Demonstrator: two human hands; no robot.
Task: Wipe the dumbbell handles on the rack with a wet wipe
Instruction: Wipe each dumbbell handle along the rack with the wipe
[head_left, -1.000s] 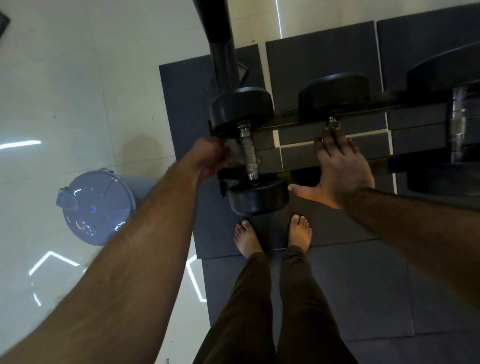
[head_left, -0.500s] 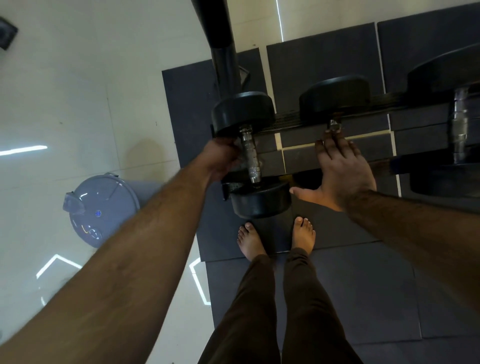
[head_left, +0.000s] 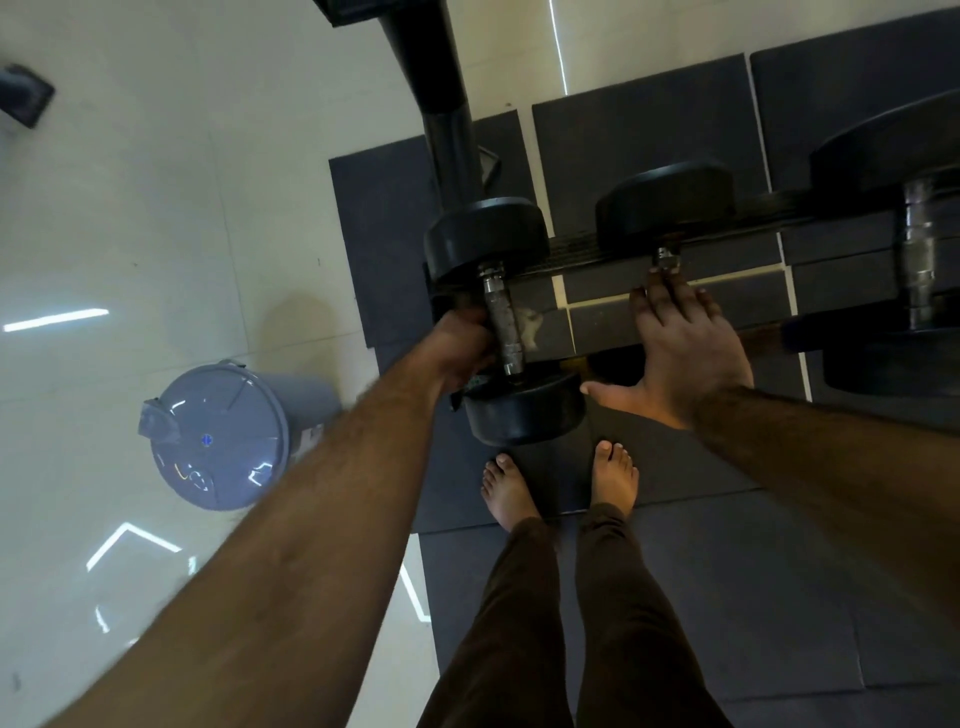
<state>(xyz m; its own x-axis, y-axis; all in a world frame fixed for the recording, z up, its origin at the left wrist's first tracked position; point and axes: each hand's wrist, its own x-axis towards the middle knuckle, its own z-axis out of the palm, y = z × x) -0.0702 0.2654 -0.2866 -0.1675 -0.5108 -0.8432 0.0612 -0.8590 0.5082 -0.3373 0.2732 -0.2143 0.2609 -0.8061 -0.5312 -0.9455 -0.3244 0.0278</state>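
At the left end of the dumbbell rack (head_left: 587, 254), the left hand (head_left: 460, 351) is curled around the left side of the metal handle (head_left: 503, 322) of the end dumbbell (head_left: 524, 405). A pale, crumpled scrap just right of that handle looks like the wet wipe (head_left: 531, 319), though blur and dim light make it hard to tell whether the fingers actually have hold of it. The handle runs front to back between the two black weight heads, the far head sitting on the rack's rear rail and the near head overhanging the front edge above the person's bare feet (head_left: 561, 480).

The right hand (head_left: 691, 353) lies flat, fingers straight and together, thumb spread toward the end dumbbell's near head. It covers most of the handle of the second dumbbell (head_left: 665, 208), gripping nothing; only a short bit of that handle shows past the fingertips. A third, larger dumbbell (head_left: 917, 249) sits at the right end of the rack, well apart from both hands, with its metal handle bare.

Dark rubber floor mats (head_left: 727, 597) lie under the rack and the feet. On the pale tiled floor to the left stands a grey lidded bin (head_left: 218, 436).
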